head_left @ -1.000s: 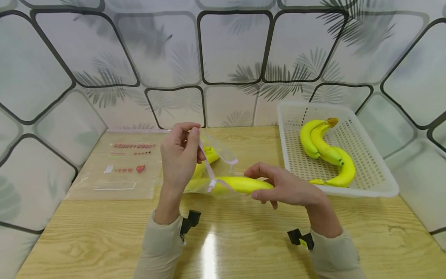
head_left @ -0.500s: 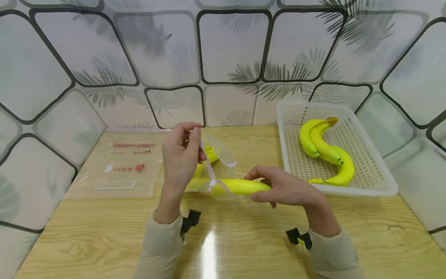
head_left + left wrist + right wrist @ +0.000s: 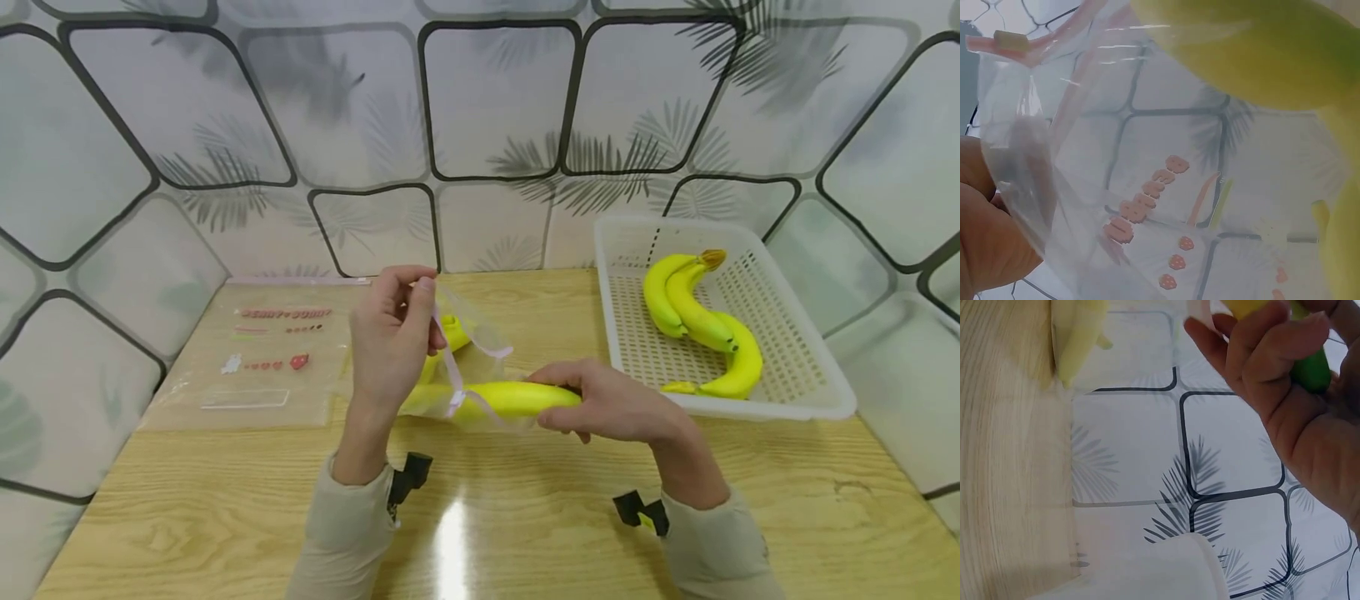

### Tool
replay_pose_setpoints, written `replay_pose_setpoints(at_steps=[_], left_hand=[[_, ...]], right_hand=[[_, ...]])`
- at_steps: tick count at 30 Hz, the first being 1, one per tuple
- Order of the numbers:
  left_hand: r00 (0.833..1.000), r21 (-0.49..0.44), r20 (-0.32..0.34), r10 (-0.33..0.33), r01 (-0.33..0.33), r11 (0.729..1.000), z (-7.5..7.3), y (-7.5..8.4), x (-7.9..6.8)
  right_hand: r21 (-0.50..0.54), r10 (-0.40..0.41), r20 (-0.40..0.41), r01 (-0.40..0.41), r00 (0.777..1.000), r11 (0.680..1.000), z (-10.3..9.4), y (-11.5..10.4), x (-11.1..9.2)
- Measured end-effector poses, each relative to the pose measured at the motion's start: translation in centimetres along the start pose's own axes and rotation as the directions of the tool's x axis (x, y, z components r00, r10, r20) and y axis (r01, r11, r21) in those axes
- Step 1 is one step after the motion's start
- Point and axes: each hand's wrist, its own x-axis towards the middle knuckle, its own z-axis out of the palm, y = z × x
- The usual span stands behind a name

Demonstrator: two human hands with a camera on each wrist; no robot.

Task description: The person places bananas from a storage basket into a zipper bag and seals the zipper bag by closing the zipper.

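One clear bag (image 3: 456,397) is being held by its pink rim — the left hand (image 3: 392,342) is pinching it between thumb and curled fingers. The right hand (image 3: 611,404), half closed, is gripping the end of a banana (image 3: 517,398) lying partly inside the bag mouth — more yellow fruit (image 3: 453,333) is showing behind. A printed bag (image 3: 251,375) is lying flat on the worktop (image 3: 540,517), left; a white basket (image 3: 821,367) is holding bananas (image 3: 693,300), right.
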Motion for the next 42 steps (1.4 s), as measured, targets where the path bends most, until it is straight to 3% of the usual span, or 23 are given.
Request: replay_pose_setpoints(at_steps=[3,7,11,16,19,21,26,32,34,37,40,42], left_hand=[[1.0,0.004,-0.003,-0.013,0.013,1.0,-0.2,0.0,0.0],[1.0,-0.013,-0.004,-0.027,0.027,1.0,-0.2,0.1,0.1],[1.0,-0.032,0.001,-0.026,0.026,0.999,-0.1,0.2,0.2],[1.0,-0.043,0.001,-0.013,0.013,0.999,-0.1,0.3,0.2],[1.0,-0.047,0.008,-0.013,0.014,0.999,0.0,0.5,0.2],[1.0,-0.044,0.015,-0.015,0.015,0.999,0.0,0.5,0.2],[1.0,-0.039,0.024,-0.02,0.021,0.999,0.0,0.6,0.1],[0.999,-0.03,0.022,-0.026,0.027,0.999,-0.1,0.6,0.1],[0.999,-0.029,0.021,-0.025,0.026,0.999,-0.1,0.5,0.1],[0.999,-0.035,0.026,-0.019,0.02,0.999,-0.1,0.5,0.1],[0.999,-0.04,0.035,-0.015,0.016,0.999,-0.1,0.5,0.1],[0.999,-0.039,0.039,-0.014,0.016,0.999,-0.1,0.4,0.1]], right_hand=[[0.003,0.007,-0.117,-0.006,0.993,1.0,-0.1,-0.2,-0.1],[0.043,0.03,-0.269,-0.019,0.963,0.999,0.0,-0.5,-0.1],[0.112,0.046,-0.351,-0.007,0.935,0.994,0.2,-0.8,0.1],[0.243,0.036,-0.436,0.079,0.899,0.967,0.4,-1.2,-0.1],[0.258,0.015,-0.5,0.132,0.866,0.957,0.8,-1.4,-0.1],[0.207,-0.035,-0.553,0.178,0.833,0.962,1.2,-1.4,0.2],[-0.022,-0.223,-0.654,0.277,0.723,0.961,2.7,-1.3,1.2],[-0.274,-0.393,-0.684,0.284,0.614,0.919,3.9,-1.1,2.2],[-0.335,-0.437,-0.676,0.28,0.593,0.899,4.1,-1.0,2.4],[-0.398,-0.476,-0.653,0.268,0.589,0.877,4.2,-0.9,2.6],[-0.392,-0.466,-0.632,0.264,0.619,0.881,4.2,-0.8,2.6],[-0.344,-0.432,-0.629,0.268,0.646,0.9,4.1,-1.0,2.5]])
